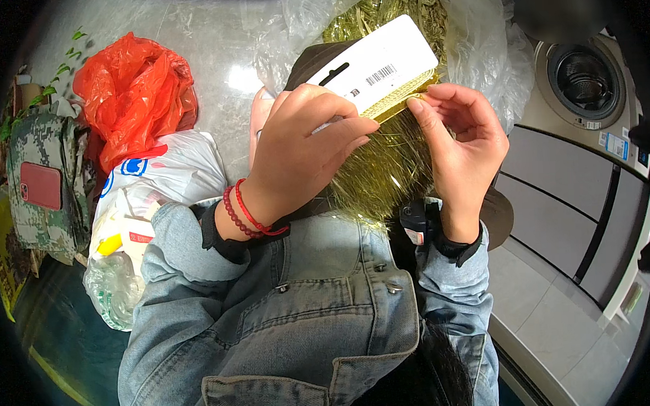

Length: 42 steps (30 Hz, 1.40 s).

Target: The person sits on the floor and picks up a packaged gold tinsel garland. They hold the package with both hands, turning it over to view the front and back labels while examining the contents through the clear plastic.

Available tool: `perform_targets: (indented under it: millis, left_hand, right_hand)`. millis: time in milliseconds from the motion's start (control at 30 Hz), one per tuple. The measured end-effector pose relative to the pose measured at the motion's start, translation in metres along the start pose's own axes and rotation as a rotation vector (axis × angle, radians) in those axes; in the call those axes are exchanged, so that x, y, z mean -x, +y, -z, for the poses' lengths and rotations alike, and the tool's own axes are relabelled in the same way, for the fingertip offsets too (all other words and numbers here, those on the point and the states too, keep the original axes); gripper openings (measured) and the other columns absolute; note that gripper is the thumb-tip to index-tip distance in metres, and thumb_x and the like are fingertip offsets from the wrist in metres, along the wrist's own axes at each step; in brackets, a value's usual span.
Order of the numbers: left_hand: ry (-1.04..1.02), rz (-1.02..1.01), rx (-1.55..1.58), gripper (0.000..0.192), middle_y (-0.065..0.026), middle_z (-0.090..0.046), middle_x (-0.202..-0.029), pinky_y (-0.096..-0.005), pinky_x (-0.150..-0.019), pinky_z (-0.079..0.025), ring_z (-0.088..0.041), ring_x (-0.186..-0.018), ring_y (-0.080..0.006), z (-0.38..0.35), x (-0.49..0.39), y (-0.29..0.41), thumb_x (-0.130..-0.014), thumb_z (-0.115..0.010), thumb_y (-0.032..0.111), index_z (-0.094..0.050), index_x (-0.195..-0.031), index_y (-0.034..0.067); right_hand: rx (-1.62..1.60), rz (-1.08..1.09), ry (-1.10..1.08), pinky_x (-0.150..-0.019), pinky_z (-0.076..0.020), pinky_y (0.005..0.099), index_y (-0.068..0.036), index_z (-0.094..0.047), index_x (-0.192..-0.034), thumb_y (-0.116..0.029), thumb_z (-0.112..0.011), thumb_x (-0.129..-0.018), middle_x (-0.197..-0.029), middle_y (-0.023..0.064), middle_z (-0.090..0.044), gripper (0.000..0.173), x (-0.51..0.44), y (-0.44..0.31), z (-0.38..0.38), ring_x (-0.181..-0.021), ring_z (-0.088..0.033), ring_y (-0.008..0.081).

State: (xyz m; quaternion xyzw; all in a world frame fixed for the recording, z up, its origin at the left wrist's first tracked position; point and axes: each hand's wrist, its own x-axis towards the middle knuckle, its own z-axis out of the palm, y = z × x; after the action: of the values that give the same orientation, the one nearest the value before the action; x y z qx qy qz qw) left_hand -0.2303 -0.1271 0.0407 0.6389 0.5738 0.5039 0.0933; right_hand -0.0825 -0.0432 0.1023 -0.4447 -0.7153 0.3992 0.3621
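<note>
My left hand (306, 144) grips a white hang card (376, 64) by its lower left part, fingers over the near edge. The card has a slot and a printed barcode. Along its lower edge runs a woven gold braid band (407, 93), from which shiny gold tinsel fringe (383, 173) hangs over my lap. The thumb and forefinger of my right hand (461, 137) pinch the band near its right end. A larger heap of gold tinsel (387, 15) lies beyond the card, partly hidden by it.
Clear plastic film (487, 60) surrounds the heap. To the left are a red plastic bag (135, 91), a white plastic bag (187, 160) and a camouflage bag (55, 138) with a red phone (40, 185) on it. A front-loading washing machine (586, 80) stands to the right.
</note>
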Motion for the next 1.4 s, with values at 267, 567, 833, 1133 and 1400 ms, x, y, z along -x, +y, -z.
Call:
perform_targets:
  millis: [267, 567, 833, 1133, 1400]
  left_hand:
    - [0.001, -0.008, -0.006, 0.024, 0.0076, -0.055, -0.082, -0.0286, -0.067, -0.035, -0.052, -0.079, -0.0140, -0.001, 0.001, -0.002, -0.065, -0.070, 0.014, -0.063, -0.087, 0.020]
    - [-0.024, 0.032, -0.038, 0.017, 0.0091, -0.055, -0.079, -0.0294, -0.064, -0.030, -0.051, -0.076, -0.0130, -0.001, 0.000, -0.003, -0.069, -0.068, 0.019, -0.065, -0.085, 0.021]
    - [-0.159, 0.066, 0.115, 0.028, -0.0025, -0.056, -0.085, -0.0349, -0.076, -0.038, -0.050, -0.083, -0.0229, 0.018, -0.019, 0.003, -0.065, -0.071, 0.012, -0.062, -0.092, 0.012]
    - [-0.364, 0.339, 0.262, 0.094, -0.0199, -0.048, -0.108, -0.0345, -0.082, -0.045, -0.052, -0.100, -0.0291, 0.026, -0.049, -0.012, -0.054, -0.084, 0.024, -0.027, -0.125, 0.000]
    - [-0.571, 0.651, 0.521, 0.059, -0.0089, -0.060, -0.097, -0.0257, -0.075, -0.047, -0.057, -0.085, -0.0129, 0.014, -0.067, -0.011, -0.063, -0.079, 0.016, -0.050, -0.111, -0.003]
  right_hand:
    - [0.001, 0.001, -0.002, -0.060, -0.0458, 0.0172, 0.003, -0.060, -0.087, 0.003, -0.067, -0.074, -0.074, 0.0048, -0.063, 0.015, -0.002, 0.000, -0.001, -0.065, -0.057, 0.0063]
    - [0.319, 0.135, -0.173, -0.080, -0.0417, 0.0262, 0.000, -0.054, -0.112, -0.015, -0.074, -0.070, -0.100, 0.0074, -0.058, 0.049, -0.029, 0.011, 0.016, -0.092, -0.052, 0.0142]
    - [-0.140, -0.234, -0.380, -0.075, -0.0458, 0.0241, 0.009, -0.053, -0.106, -0.012, -0.075, -0.070, -0.092, 0.0095, -0.061, 0.047, -0.041, 0.024, 0.020, -0.084, -0.057, 0.0133]
    - [-0.199, -0.196, -0.402, -0.072, -0.0466, 0.0222, 0.009, -0.053, -0.106, -0.011, -0.074, -0.070, -0.091, 0.0090, -0.062, 0.047, -0.041, 0.021, 0.021, -0.082, -0.057, 0.0111]
    - [-0.275, -0.206, -0.417, -0.079, -0.0464, 0.0249, 0.010, -0.053, -0.108, -0.011, -0.075, -0.068, -0.097, 0.0129, -0.062, 0.050, -0.042, 0.032, 0.024, -0.090, -0.058, 0.0151]
